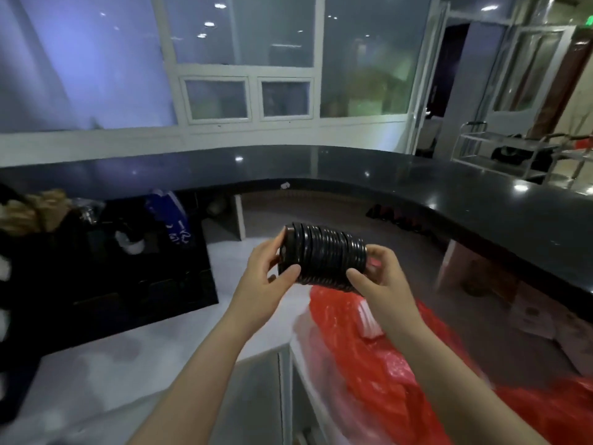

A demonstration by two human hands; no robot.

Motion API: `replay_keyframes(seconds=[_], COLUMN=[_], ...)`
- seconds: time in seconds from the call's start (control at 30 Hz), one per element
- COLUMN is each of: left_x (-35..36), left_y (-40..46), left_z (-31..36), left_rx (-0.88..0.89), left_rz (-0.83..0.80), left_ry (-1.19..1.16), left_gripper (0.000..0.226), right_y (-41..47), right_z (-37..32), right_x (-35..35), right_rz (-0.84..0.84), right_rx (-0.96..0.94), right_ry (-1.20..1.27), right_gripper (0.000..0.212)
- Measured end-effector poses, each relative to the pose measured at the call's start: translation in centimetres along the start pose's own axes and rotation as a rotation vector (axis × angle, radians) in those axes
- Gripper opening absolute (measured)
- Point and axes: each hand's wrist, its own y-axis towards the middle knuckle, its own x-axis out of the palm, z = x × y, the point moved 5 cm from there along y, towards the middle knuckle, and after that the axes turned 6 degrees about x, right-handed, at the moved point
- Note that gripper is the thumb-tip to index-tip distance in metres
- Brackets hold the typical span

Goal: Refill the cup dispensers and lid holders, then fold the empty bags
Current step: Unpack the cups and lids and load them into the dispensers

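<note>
Left hand [268, 273] and right hand [378, 277] clamp a sideways, ribbed stack of glossy black lids [324, 256].

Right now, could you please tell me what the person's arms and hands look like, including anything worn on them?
Both forearms are bare as far as the bottom of the frame: no sleeves show. The left hand and the right hand wear no gloves, and no rings, watch or bracelets can be seen on the fingers or wrists. The picture is somewhat blurred, so fine marks could not be told.

a dark curved counter [481, 200] wraps around; windows [244, 59] behind it; a metal trolley [500, 152] far right
</note>
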Motion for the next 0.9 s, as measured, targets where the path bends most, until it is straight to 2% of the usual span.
replay_keyframes(seconds=[0.13,0.3,0.43,0.67,0.9], left_x=[-6.5,-14.8,-20.7,-25.4,-26.0], left_y=[-1.5,-2.1,-1.7,0.6,2.9], left_z=[-1.6,-3.4,-5.3,-9.2,-11.5], left_rx=[-0.029,-0.031,-0.064,-0.094,-0.099], left_rz=[0.153,0.250,0.321,0.264,0.151], left_ry=[0.007,0.131,0.225,0.319,0.452], left_gripper=[0.055,0.059,0.047,0.046,0.048], right_y=[1.2,3.3,4.6,5.5,5.0], right_z=[0.7,0.9,1.9,6.1,9.0], right_x=[7.7,17.2,24.5,32.6,35.3], right_rz=[-0.188,-0.342,-0.408,-0.367,-0.274], right_rx=[0.087,0.227,0.369,0.624,0.703], right_ry=[0.180,0.377,0.538,0.775,0.901], right_gripper=[0.049,0.046,0.044,0.016,0.028])
